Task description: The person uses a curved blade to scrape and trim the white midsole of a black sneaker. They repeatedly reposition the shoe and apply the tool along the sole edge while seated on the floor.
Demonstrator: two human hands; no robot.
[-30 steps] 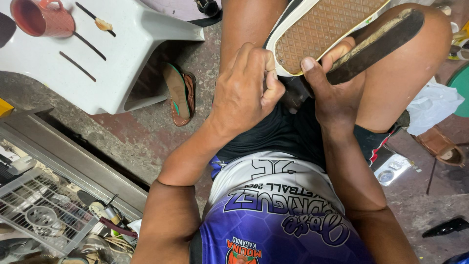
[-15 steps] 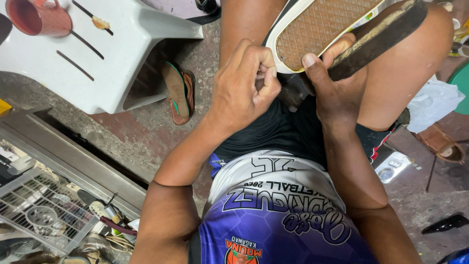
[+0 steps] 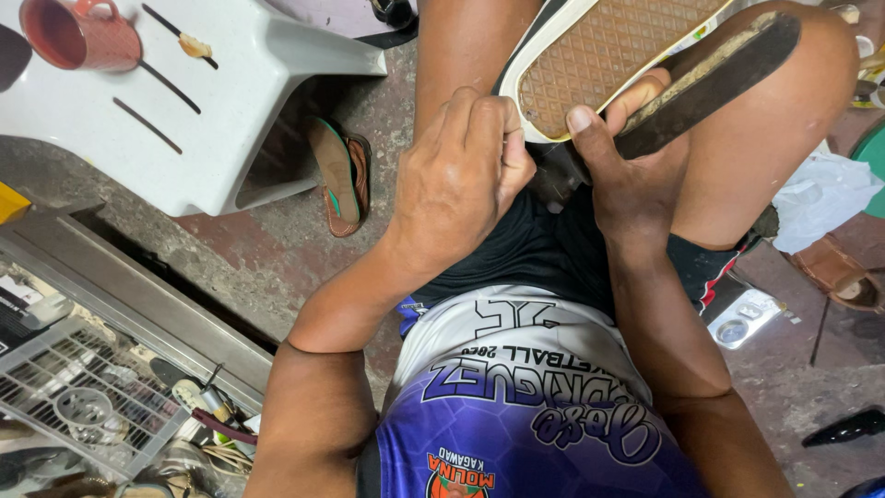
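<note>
A shoe lies sole-up across my lap, its tan waffle-patterned sole ringed by a white edge. My left hand is closed at the shoe's heel edge, fingers pinched against the white rim. My right hand grips a dark, flat, worn board-like tool that runs under the shoe and out over my right thigh; its thumb presses on the sole's edge. What the left fingers pinch is hidden.
A white plastic stool stands at the upper left with a red mug on it. A brown sandal lies beside it on the concrete floor. A wire basket and clutter sit at lower left; white cloth at right.
The view has shifted slightly. My left hand has closed tighter against the shoe's heel edge. The right hand and the dark tool have stayed put.
</note>
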